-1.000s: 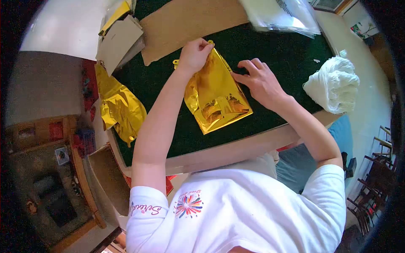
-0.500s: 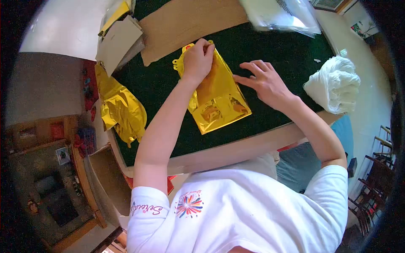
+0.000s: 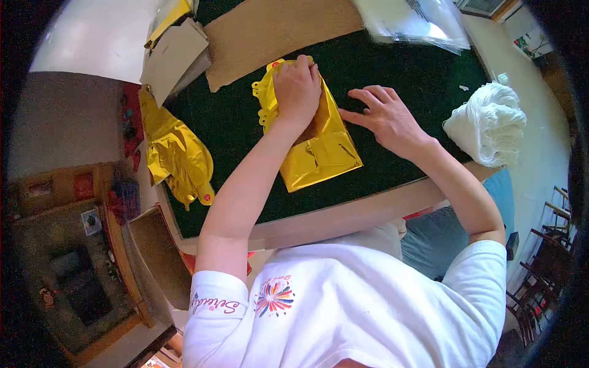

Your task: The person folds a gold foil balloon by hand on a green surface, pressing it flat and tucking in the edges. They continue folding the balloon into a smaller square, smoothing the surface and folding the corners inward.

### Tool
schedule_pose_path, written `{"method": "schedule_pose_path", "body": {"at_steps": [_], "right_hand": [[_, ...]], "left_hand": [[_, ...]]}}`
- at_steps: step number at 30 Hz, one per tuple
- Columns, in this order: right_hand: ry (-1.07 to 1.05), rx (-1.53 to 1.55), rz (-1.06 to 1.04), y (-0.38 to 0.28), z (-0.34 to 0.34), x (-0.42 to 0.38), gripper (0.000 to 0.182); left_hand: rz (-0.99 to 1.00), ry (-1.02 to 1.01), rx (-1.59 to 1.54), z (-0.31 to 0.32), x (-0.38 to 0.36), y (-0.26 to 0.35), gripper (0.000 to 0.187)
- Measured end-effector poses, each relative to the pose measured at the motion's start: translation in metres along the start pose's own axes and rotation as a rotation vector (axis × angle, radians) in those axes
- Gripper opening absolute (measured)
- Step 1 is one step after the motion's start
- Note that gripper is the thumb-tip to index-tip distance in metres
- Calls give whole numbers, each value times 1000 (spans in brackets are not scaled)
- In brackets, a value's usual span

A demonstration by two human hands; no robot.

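A flat, shiny gold foil balloon lies folded on the dark green table top, with small tabs along its left edge and a red dot near its top. My left hand rests over its upper part, fingers curled down and closed on the foil near the top right corner; the fingertips are partly hidden. To the right, my right hand lies on the table with fingers spread. One of its fingertips reaches the balloon's right edge. A second crumpled gold foil balloon lies by the left table edge.
Brown cardboard lies along the back of the table. Pale card sheets are stacked at the back left, and clear plastic bags at the back right. A bundle of white string sits at the right edge.
My left hand has shifted a little to the right across the foil, uncovering more of the tabbed left edge. The foil's creases have changed. My right hand has stayed almost still.
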State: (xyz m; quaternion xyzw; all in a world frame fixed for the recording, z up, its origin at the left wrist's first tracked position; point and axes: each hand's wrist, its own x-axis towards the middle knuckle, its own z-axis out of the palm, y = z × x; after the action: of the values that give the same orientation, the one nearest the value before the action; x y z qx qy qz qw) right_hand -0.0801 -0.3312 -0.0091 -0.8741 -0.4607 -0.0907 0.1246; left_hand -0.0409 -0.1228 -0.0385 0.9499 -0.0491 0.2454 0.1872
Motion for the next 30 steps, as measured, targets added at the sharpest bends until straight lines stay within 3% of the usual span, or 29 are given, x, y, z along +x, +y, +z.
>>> {"method": "schedule_pose_path", "body": {"at_steps": [14,16,19,21,22,23,25,30], "right_hand": [[-9,42,-37,2,0,-2,63],[-7,47,-59,3,-2,-2,63],[47,86,-88,0,-6,-4,56],[109,278,-89,-11,-14,-9,49],[179,279,-111,-18,-19,-8,35],[175,282,-114,-26,-19,-10,35],[65,668,359,-41,-19,-14,23],[-43,938,586,-48,-17,-10,21]], "left_hand": [[34,82,56,4,-2,1,15],[-18,-30,126,1,-1,4,13],[-10,-23,123,2,-1,3,13],[-10,-16,126,5,-1,2,14],[0,-6,127,6,-2,1,14],[-6,-7,128,6,-2,0,14],[15,22,138,8,-3,0,14],[32,60,117,8,-2,-1,14]]}}
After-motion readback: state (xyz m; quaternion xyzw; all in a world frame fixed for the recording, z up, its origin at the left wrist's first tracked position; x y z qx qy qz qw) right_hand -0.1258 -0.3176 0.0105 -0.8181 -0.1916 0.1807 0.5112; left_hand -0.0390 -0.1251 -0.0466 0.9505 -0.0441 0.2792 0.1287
